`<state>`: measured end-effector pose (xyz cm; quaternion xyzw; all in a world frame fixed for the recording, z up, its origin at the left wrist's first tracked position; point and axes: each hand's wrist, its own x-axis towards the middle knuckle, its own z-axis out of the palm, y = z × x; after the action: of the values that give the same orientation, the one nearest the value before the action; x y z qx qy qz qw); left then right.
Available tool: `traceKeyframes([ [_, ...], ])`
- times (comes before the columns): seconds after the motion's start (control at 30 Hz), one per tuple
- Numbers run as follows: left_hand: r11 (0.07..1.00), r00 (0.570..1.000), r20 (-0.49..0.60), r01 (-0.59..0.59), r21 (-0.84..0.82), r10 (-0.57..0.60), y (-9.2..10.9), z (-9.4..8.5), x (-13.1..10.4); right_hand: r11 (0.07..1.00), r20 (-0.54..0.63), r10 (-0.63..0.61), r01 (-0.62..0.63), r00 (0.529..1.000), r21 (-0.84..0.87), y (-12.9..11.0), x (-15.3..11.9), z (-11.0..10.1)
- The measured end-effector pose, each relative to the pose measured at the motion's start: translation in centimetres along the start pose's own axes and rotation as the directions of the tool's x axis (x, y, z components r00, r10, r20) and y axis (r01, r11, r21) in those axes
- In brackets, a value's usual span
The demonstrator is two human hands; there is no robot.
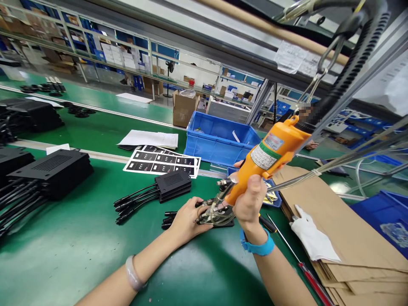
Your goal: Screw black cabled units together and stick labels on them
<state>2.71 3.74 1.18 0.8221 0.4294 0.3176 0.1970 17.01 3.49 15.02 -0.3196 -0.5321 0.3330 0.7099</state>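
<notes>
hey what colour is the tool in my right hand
The tool is mostly orange, seen in the head view.

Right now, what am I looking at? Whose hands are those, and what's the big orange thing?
There's no robot here. One camera, worn on a person's head, looks forward and down at their own bare hands. The right hand grips an orange tool with a black ribbed hose at its top. The left hand is by the tool's lower end, near a mostly hidden black piece. On the green table are cabled black boxes, printed sheets and a blue bin. A white glove lies on brown cardboard.
</notes>
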Motion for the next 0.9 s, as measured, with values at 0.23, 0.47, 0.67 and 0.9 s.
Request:
traceKeyframes([
  [0.23, 0.983, 0.984, 0.073, 0.158, 0.091, -0.165, 1.3, -1.1, 0.6, 0.984, -0.042, -0.169, 0.171, 0.985, 0.043, -3.6, 7.2, -0.4],
  [0.47, 0.950, 0.950, 0.042, 0.308, 0.055, -0.310, 2.4, -3.9, 0.1, 0.978, -0.052, -0.204, 0.205, 0.978, 0.020, -2.9, 13.0, -0.6],
  [0.67, 0.946, 0.950, -0.127, 0.258, -0.194, -0.285, 1.6, -4.6, -1.2, 0.981, -0.051, -0.192, 0.192, 0.980, -0.010, -2.5, 14.0, -1.5],
  [0.9, 0.993, 0.947, -0.320, -0.069, -0.095, 0.035, 2.0, -4.8, -1.8, 0.989, 0.016, -0.147, 0.148, 0.989, -0.025, -2.2, 14.1, -1.9],
])
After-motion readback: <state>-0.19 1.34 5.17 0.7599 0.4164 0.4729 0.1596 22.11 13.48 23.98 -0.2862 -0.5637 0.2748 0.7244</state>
